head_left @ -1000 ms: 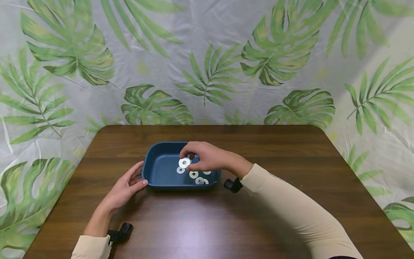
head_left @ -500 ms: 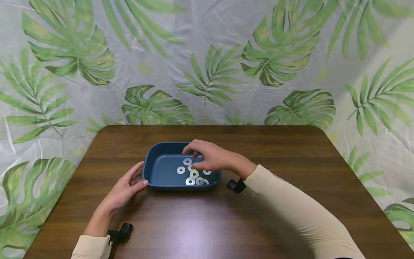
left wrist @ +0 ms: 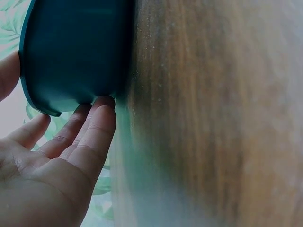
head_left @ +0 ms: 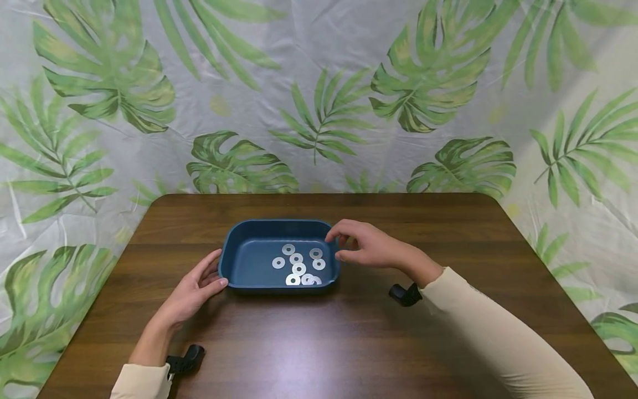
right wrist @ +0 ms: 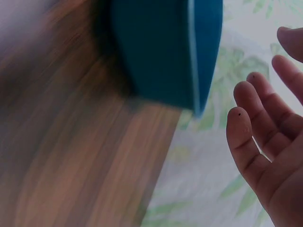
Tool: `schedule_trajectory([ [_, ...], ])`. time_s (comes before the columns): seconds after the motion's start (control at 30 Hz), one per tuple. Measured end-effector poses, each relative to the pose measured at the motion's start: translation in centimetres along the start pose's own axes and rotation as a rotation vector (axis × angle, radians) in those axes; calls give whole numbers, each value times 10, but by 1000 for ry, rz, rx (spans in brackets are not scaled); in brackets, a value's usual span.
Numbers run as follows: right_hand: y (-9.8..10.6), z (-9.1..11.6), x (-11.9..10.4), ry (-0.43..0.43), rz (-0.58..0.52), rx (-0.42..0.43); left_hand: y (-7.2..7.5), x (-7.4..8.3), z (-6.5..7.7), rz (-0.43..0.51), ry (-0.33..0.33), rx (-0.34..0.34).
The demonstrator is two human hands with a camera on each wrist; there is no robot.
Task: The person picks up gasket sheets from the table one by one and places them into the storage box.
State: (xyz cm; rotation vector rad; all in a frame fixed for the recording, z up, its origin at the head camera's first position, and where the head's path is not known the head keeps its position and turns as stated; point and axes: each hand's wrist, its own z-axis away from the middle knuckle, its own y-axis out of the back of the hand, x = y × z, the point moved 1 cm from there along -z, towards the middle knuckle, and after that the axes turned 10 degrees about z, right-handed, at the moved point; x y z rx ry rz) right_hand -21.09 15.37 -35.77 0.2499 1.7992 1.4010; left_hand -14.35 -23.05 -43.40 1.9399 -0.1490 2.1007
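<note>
A blue rectangular tray (head_left: 249,266) stands on the table, with several flat metal washers (head_left: 273,263) lying in its middle and right part. Some washers overlap near the front wall. My left hand (head_left: 191,288) is at the tray's left end, thumb at the front corner. In the left wrist view, the fairly straight fingers of the left hand (left wrist: 52,175) touch the tray's outer wall (left wrist: 75,52). Over the tray's right rim hovers my right hand (head_left: 369,244), fingers loosely bent, holding nothing. The right wrist view shows that hand (right wrist: 279,142) apart from the tray (right wrist: 156,52).
The brown wooden table (head_left: 309,343) reaches around the tray on all sides. Behind it hangs a pale cloth (head_left: 339,44) printed with green leaves. Each wrist wears a black camera mount, such as the one on the left wrist (head_left: 185,360).
My right hand let go of a washer, which now lies near the tray's front wall. The hand then moved right to the rim, uncovering more washers. The left hand stayed put.
</note>
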Motion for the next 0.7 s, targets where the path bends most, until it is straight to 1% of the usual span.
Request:
schedule_trajectory([
  [0.13,3,22,15,-41,-13,33,2,-1,3,-14,0,3],
  [0.3,6,40,25,-66,-7,69,5,-1,7,-21,17,7],
  [0.43,6,48,31,-85,4,89,7,-1,8,-19,16,11],
  [0.57,5,51,36,-93,11,86,7,-2,7,-24,22,12],
  [0.63,5,53,38,-100,11,82,8,-1,8,-56,32,17],
  [0.7,7,55,40,-116,11,80,11,4,9,-94,40,36],
])
